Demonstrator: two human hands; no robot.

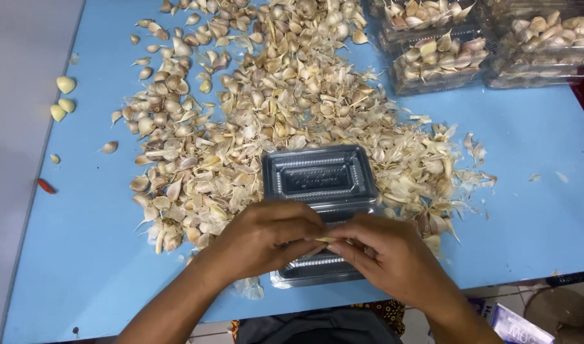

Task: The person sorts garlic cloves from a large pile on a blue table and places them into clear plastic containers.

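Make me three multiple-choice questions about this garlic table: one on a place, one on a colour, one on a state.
1. Where does the open clear plastic clamshell box lie?
A. near table edge, under the hands
B. far left corner
C. on the floor

2. What colour is the table top?
A. green
B. light blue
C. white

3. The clear plastic boxes at far right are:
A. empty
B. crushed
C. filled with garlic cloves

A: left hand and right hand meet over it.
B: bare surface shows blue.
C: cloves show through the walls.
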